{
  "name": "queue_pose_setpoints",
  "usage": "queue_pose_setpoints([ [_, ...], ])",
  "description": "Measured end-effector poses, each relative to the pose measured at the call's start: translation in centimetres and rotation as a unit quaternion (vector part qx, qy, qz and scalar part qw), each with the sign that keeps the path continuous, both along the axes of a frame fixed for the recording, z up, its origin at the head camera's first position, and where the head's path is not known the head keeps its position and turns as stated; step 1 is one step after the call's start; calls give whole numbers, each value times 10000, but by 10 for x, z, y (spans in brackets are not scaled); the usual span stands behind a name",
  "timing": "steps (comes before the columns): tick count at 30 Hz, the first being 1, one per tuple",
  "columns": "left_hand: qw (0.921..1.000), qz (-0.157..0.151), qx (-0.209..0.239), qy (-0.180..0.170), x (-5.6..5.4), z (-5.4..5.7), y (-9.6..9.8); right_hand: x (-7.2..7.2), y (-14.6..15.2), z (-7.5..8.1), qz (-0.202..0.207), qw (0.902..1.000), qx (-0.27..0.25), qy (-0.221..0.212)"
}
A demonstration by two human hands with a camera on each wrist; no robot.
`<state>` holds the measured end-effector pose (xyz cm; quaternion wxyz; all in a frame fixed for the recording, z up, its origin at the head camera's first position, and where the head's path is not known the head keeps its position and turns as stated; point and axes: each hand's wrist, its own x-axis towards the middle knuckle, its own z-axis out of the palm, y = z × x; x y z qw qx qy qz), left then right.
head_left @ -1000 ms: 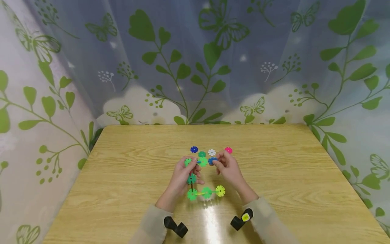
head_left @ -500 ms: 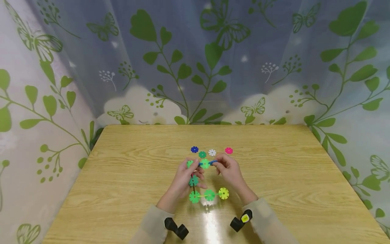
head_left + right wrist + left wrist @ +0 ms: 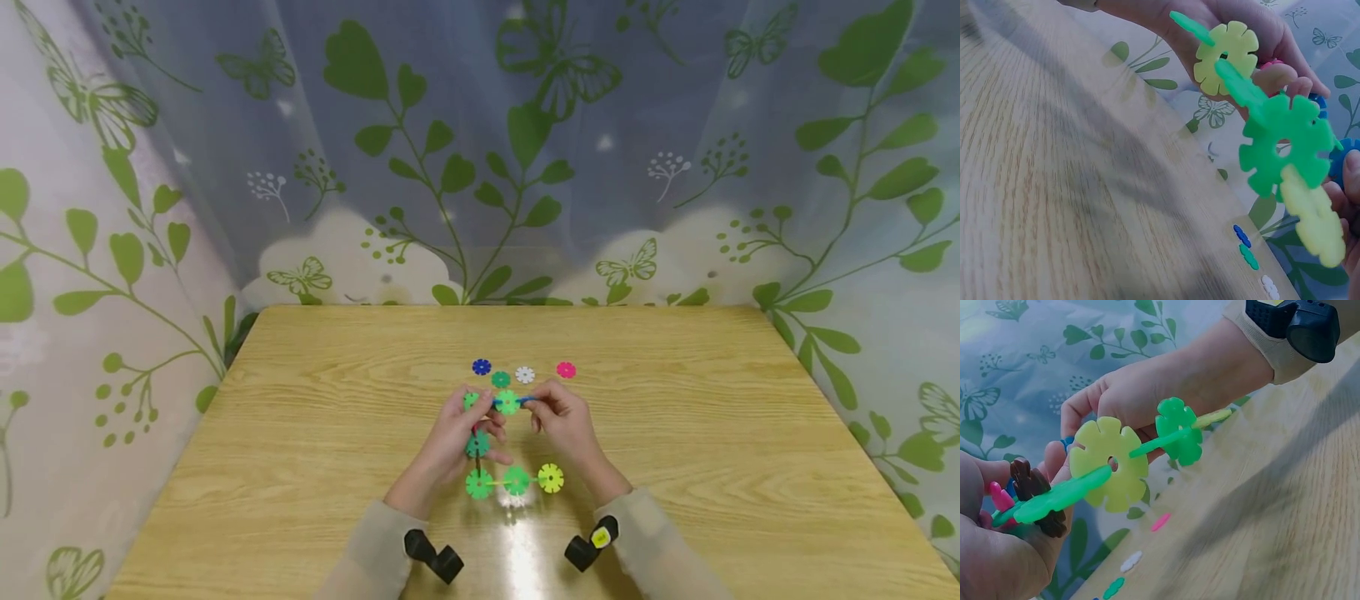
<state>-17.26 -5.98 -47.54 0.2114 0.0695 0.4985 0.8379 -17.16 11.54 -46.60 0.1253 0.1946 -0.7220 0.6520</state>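
A C-shaped chain of slotted plastic snowflake discs hangs between the hands. My left hand (image 3: 447, 437) grips its upper left part, with thumb and fingers around a green disc (image 3: 471, 401). My right hand (image 3: 567, 421) pinches a blue disc (image 3: 527, 399), which is edge-on and right at the rim of a light green disc (image 3: 507, 402). Down the left side runs a darker green disc (image 3: 477, 443). Along the bottom, a green disc (image 3: 516, 481) and a yellow-green disc (image 3: 551, 478) are linked. In the right wrist view the blue disc (image 3: 1339, 161) is partly hidden by fingers.
Beyond the hands, loose discs lie flat on the wooden table (image 3: 315, 433): a dark blue disc (image 3: 482, 367), a green disc (image 3: 501, 379), a white disc (image 3: 525, 375) and a pink disc (image 3: 566, 369). A patterned curtain (image 3: 420, 167) stands behind the table.
The blue disc in my right hand has turned from face-on to edge-on and met the light green disc's rim. The chain has shifted slightly right in my left hand.
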Motion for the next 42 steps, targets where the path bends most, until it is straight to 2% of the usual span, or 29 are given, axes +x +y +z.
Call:
queue_pose_setpoints([
  [4,10000,-50,-24,72,-1,-1,0,1,-1,2,8,9997,154,162],
  [11,9999,-23,-95,139,-2,-1,0,1,-3,3,-101,9929,716,944],
  [15,9997,1,-92,207,-2,-2,2,0,-3,3,-136,9903,761,1152],
  [21,9996,-37,-173,212,-1,-2,1,1,-1,3,-72,9930,737,917],
  [28,9974,102,-617,366,-1,-2,-2,2,2,5,27,9967,659,482],
  [35,9972,398,-629,75,-2,0,-4,4,4,6,204,9966,659,457],
  [42,9979,381,-505,101,-3,-1,-5,4,4,2,404,9955,644,560],
])
